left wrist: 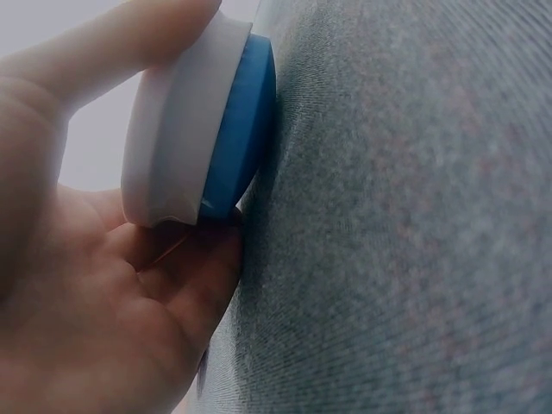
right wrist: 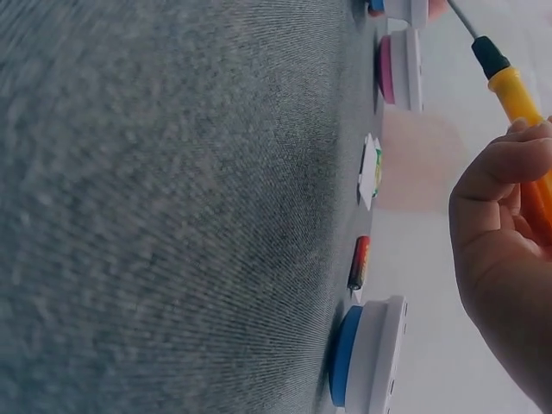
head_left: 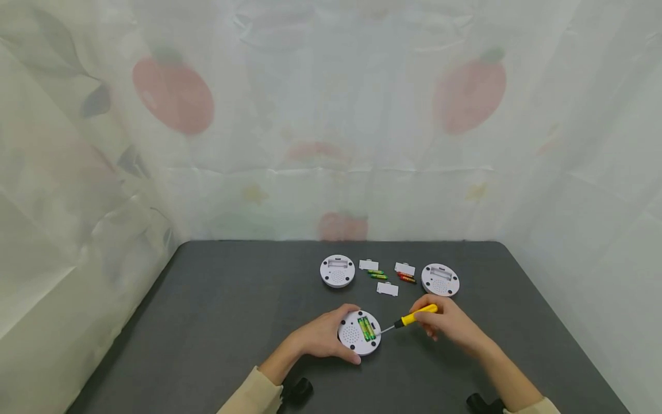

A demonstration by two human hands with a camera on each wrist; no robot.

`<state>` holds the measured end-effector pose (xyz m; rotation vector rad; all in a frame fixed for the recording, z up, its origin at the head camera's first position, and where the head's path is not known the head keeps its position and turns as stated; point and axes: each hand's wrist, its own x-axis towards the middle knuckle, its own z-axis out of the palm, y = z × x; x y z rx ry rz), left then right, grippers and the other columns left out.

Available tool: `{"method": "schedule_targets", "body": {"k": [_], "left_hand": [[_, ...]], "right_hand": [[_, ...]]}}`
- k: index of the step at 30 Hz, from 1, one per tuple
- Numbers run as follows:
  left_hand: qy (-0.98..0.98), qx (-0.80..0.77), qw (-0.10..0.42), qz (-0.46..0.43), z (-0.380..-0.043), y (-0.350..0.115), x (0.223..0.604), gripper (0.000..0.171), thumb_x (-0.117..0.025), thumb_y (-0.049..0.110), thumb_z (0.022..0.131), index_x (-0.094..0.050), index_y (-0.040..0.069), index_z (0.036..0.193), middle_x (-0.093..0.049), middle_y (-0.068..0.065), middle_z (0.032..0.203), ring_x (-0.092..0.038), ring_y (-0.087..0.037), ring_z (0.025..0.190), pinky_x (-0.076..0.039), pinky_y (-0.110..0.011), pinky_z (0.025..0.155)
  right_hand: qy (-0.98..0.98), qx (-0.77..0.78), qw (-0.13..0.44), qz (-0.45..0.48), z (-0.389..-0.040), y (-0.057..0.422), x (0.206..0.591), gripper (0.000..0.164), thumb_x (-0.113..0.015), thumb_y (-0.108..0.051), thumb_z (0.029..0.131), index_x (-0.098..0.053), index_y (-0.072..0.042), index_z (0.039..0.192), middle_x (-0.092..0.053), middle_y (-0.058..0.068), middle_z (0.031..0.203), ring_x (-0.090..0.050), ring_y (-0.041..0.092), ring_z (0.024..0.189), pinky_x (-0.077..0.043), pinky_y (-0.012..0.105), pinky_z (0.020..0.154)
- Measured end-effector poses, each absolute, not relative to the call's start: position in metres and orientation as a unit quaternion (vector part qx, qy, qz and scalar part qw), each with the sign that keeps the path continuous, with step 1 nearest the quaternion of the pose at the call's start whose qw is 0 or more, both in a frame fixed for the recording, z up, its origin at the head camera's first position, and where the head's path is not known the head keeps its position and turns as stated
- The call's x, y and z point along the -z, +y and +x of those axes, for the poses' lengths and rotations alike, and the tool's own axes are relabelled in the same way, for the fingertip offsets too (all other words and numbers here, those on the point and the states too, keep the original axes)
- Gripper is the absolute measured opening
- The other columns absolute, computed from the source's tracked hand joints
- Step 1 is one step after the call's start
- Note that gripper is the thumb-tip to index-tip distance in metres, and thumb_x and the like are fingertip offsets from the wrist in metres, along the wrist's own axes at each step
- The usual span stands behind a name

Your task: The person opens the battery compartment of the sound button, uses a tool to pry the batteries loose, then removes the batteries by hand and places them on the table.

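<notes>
My left hand (head_left: pixel 322 334) grips the rim of a round white device (head_left: pixel 351 334), thumb on one side and fingers on the other. Its perforated back faces up, and two green batteries (head_left: pixel 366 328) sit in its compartment. In the left wrist view, the white casing (left wrist: pixel 177 138) has a blue part (left wrist: pixel 240 129) against the dark surface. My right hand (head_left: pixel 451 323) holds a screwdriver (head_left: pixel 416 315) by its yellow handle. The metal shaft slopes down to the device, its tip right at the edge of the batteries. The right wrist view shows fingers curled round the handle (right wrist: pixel 516 97).
Two more round devices, one left (head_left: pixel 337 276) and one right (head_left: pixel 440 280), lie farther back with open compartments. Between them are several white battery covers (head_left: pixel 388 288), loose green batteries (head_left: pixel 379 276) and red batteries (head_left: pixel 407 278). A pale printed curtain (head_left: pixel 331 115) surrounds the dark table (head_left: pixel 233 299).
</notes>
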<state>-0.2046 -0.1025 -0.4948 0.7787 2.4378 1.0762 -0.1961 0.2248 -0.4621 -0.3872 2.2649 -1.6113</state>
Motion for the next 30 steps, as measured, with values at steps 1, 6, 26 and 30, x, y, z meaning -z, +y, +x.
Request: {"method": "schedule_targets", "body": {"k": [1,6,26,30], "left_hand": [[0.863,-0.381,0.183,0.276,-0.205,-0.102,0.495,0.096,-0.093,0.042,0.070,-0.044,0.019,0.148,-0.057,0.011,0.113,-0.054,-0.009,0.098,-0.042,-0.030,0.088],[0.862,-0.380,0.185,0.279,-0.206,-0.102,0.497,0.096,-0.093,0.043,0.070,-0.043,0.020,0.148,-0.057,0.011,0.115,-0.054,-0.008,0.099,-0.042,-0.031,0.088],[0.865,-0.376,0.186,0.274,-0.206,-0.102,0.495,0.097,-0.092,0.044,0.070,-0.043,0.018,0.149,-0.057,0.010,0.116,-0.054,-0.009,0.100,-0.043,-0.032,0.089],[0.865,-0.374,0.186,0.277,-0.206,-0.102,0.496,0.097,-0.092,0.044,0.071,-0.043,0.017,0.150,-0.057,0.010,0.117,-0.054,-0.009,0.101,-0.042,-0.032,0.090]], "right_hand": [[0.796,0.566,0.167,-0.136,-0.196,0.225,0.463,0.023,-0.064,-0.018,0.100,-0.063,0.002,0.111,-0.059,0.029,0.081,-0.056,0.017,0.063,-0.052,0.030,0.057],[0.803,0.557,0.169,-0.124,-0.197,0.222,0.461,0.027,-0.070,-0.026,0.097,-0.064,-0.002,0.108,-0.058,0.014,0.072,-0.054,0.017,0.062,-0.050,0.031,0.056],[0.834,0.514,0.163,-0.119,-0.197,0.203,0.450,0.033,-0.076,-0.033,0.093,-0.067,-0.002,0.096,-0.064,0.012,0.067,-0.055,0.017,0.045,-0.050,0.030,0.044],[0.832,0.512,0.161,-0.138,-0.195,0.204,0.451,0.029,-0.076,-0.029,0.093,-0.067,-0.002,0.097,-0.063,0.012,0.069,-0.055,0.017,0.048,-0.051,0.031,0.046]]}}
